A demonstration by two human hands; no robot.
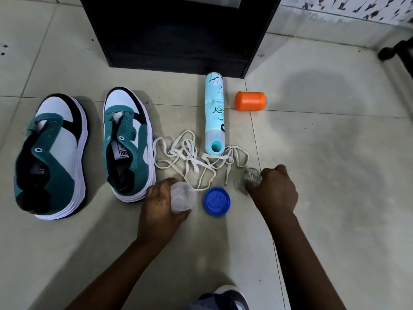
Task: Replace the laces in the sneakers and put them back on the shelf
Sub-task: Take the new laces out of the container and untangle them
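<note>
Two teal, white and black sneakers stand side by side on the tiled floor without laces, the left sneaker (pixel 50 156) and the right sneaker (pixel 128 143). White laces (pixel 192 158) lie tangled just right of them. My left hand (pixel 162 203) is closed around a small clear plastic container (pixel 181 199) near the right sneaker's heel. My right hand (pixel 273 190) is shut on a blurred grey wad (pixel 251 176), which could be cloth or a bundled lace. A blue round lid (pixel 216 202) lies between my hands.
A light blue spray can (pixel 215 114) lies on the floor beyond the laces, with an orange cap (pixel 250 101) to its right. A black shelf unit (pixel 178 34) stands at the back. A dark object (pixel 396 50) is at the far right edge.
</note>
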